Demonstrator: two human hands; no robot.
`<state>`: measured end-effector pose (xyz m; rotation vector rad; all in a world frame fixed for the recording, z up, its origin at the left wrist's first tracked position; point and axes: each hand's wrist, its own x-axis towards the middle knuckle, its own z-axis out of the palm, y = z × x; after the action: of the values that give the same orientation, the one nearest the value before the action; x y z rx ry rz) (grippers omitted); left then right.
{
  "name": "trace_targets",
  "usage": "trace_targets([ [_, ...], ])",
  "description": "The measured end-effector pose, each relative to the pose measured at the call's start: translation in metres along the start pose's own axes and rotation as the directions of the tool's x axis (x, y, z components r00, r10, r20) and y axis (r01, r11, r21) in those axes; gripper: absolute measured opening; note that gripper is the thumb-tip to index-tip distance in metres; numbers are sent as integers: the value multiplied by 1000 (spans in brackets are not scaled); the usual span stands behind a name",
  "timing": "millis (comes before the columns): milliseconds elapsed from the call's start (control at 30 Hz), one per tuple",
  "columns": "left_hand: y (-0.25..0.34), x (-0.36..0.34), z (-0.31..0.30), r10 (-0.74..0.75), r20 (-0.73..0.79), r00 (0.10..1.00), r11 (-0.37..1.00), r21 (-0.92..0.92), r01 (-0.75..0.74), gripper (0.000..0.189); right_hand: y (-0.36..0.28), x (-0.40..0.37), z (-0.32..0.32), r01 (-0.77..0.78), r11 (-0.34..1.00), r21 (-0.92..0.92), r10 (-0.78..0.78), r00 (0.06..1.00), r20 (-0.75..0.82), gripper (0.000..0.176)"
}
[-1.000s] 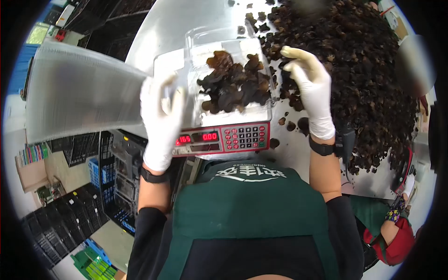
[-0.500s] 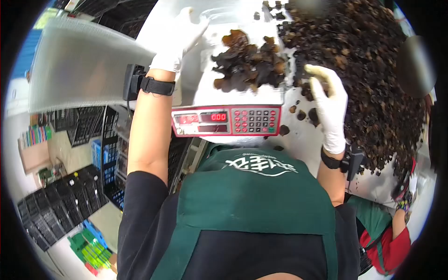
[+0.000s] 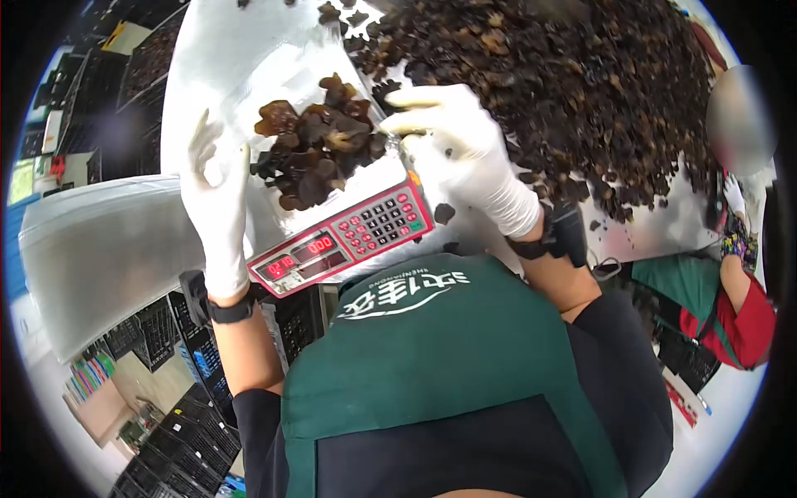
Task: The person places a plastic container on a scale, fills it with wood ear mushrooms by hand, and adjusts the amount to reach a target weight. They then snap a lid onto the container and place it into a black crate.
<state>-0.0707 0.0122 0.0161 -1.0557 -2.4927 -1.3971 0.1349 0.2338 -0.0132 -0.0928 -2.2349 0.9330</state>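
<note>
A small pile of dark brown wood ear mushrooms [image 3: 320,153] lies on the pan of a red-framed digital scale [image 3: 340,236]. Its lit display reads 0.00 in one window. My left hand [image 3: 214,199], in a white glove, is beside the left of the pile, fingers spread with nothing in them. From the right, my gloved right hand [image 3: 469,149] reaches over the scale's edge. Its fingers stretch toward the pile's right side, and I see nothing held between them. Whether the fingertips touch the mushrooms is hard to tell.
A large heap of wood ear mushrooms [image 3: 564,91] covers the table's right side, with loose pieces near the scale. A clear plastic bag or sheet [image 3: 100,257] hangs at the left. Black crates [image 3: 178,440] stand below. Another person's red sleeve [image 3: 739,324] shows at the far right.
The view has turned, so the scale appears tilted and farther left. My left hand has come back from the far left toward the pile; my right hand has moved left to the pile's edge.
</note>
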Motion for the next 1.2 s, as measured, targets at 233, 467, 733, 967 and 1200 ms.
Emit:
trace_targets([
  [233, 3, -25, 8, -115, 24, 993, 985, -124, 117, 66, 19, -118, 1, -116, 942, -315, 270, 818, 507, 35],
  [467, 7, -17, -6, -71, -3, 998, 980, -185, 69, 50, 23, -99, -3, -453, 888, -86, 461, 872, 167, 14],
  [733, 32, -16, -16, -57, -31, 998, 990, -131, 52, 38, -26, 25, 34, -23, 998, 57, 21, 999, 28, 32],
  [967, 33, -33, -25, -48, -19, 999, 999, -20, 47, 39, 42, -5, -16, -164, 960, -226, 125, 976, -179, 26],
  [1200, 29, -76, -14, 148, 324, 934, 939, 250, -236, 50, 56, -91, -79, -575, 809, -126, 536, 808, -245, 25],
])
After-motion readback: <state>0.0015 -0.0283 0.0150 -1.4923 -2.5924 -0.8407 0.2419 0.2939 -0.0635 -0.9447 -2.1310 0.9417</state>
